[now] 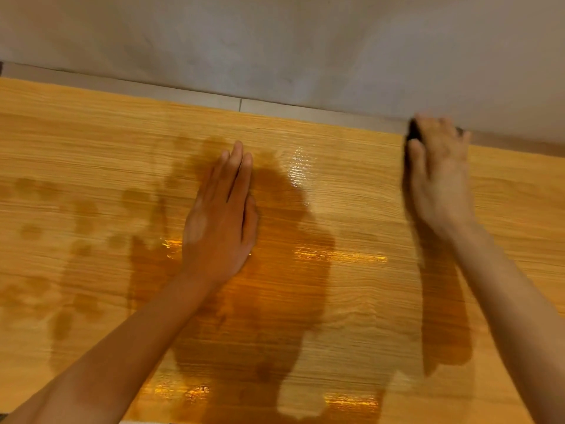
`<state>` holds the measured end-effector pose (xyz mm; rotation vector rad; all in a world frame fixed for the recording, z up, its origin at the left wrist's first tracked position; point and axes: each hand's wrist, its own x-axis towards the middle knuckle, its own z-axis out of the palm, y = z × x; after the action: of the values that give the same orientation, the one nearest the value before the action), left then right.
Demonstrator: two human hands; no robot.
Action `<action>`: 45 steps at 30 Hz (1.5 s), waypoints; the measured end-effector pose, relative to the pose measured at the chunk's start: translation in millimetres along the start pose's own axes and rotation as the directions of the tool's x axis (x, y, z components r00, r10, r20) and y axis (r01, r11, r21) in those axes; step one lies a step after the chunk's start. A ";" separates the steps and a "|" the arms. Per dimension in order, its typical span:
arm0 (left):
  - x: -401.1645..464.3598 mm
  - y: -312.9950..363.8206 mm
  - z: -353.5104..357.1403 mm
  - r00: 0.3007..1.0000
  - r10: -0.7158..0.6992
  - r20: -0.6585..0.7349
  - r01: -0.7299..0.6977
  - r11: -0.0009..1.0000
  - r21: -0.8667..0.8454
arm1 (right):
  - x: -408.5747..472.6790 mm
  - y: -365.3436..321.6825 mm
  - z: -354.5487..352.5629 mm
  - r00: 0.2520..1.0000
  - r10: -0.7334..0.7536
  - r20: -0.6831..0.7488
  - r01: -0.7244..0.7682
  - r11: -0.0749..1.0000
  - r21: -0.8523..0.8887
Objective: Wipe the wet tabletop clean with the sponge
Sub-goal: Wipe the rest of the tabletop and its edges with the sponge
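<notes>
The sponge (413,131), dark and mostly hidden, sits at the upper right of the frame under the blurred right hand (440,175), whose fingers curl over it at the counter's far edge. The left hand (218,221) lies flat at centre, fingers straight and pressed together, on the wood-grain counter (91,133), where dark glossy wet patches spread.

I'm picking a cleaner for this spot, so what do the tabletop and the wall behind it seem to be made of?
The tabletop looks like light wood or a wood-grain laminate: fine parallel grain lines, a smooth sheen where wet patches glare. Which of the two, the picture cannot settle. The wall seems to be matte grey plaster or paint, faintly mottled, no gloss.
</notes>
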<state>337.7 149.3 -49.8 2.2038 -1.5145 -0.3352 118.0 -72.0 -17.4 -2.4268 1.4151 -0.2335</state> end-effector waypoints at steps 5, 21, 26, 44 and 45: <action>0.5 -2.1 0.5 1.000 0.005 -0.012 -0.005 1.000 0.015 | 17.5 -2.6 0.1 0.995 0.103 -0.005 -0.103 0.990 -0.095; -3.1 -52.7 -52.8 0.998 -0.050 0.024 0.051 0.997 -0.065 | 57.2 -88.3 7.8 0.937 0.006 0.350 -0.026 0.998 0.054; -10.2 -114.9 -83.2 0.990 -0.135 -0.035 0.136 0.991 0.012 | 61.2 -113.0 19.0 0.934 0.062 0.352 -0.064 0.998 -0.007; -18.0 -130.3 -80.5 0.992 -0.112 -0.064 0.116 0.991 0.061 | 69.6 -291.9 108.9 0.919 -0.269 0.289 0.234 0.960 0.150; -18.8 -130.4 -80.4 0.992 -0.113 -0.055 0.116 0.992 0.055 | 65.2 -266.5 99.1 0.931 -0.248 0.269 0.209 0.964 0.165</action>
<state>472.8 223.8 -44.0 2.3322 -1.3898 -0.2710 397.2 12.3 -17.0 -2.3947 0.9612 -0.0234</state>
